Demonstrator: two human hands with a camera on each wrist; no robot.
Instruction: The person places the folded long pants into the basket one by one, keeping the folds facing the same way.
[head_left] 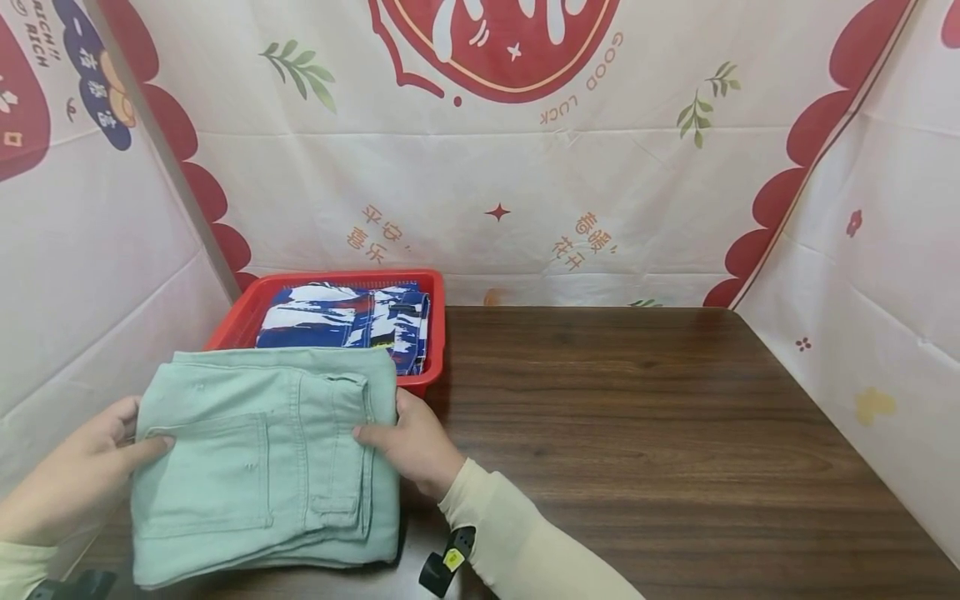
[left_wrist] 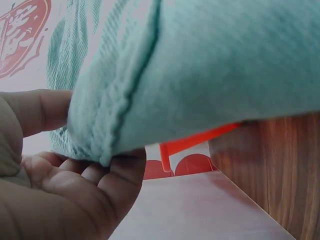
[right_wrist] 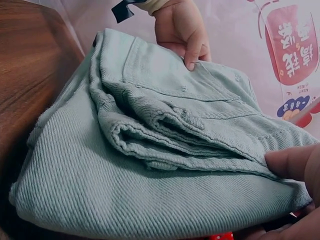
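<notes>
A folded mint-green denim garment point(head_left: 225, 475) with stitched pockets is held tilted at the front left, its far edge overlapping the near side of a red basket point(head_left: 438, 329). My left hand point(head_left: 86, 467) grips its left edge, thumb on top; in the left wrist view the fingers point(left_wrist: 127, 172) curl beneath the cloth. At the opposite edge my right hand point(head_left: 420, 442) pinches the layers, with the thumb point(right_wrist: 285, 162) on the upper face. Inside the basket lies a folded blue, white and red patterned cloth point(head_left: 322, 321), partly covered by the green garment.
Brown wood-grain table point(head_left: 637, 442) extends to the right of the basket. Printed white curtains point(head_left: 480, 167) stand at the back and both sides. A black strap with a small device point(head_left: 447, 562) is on the right wrist.
</notes>
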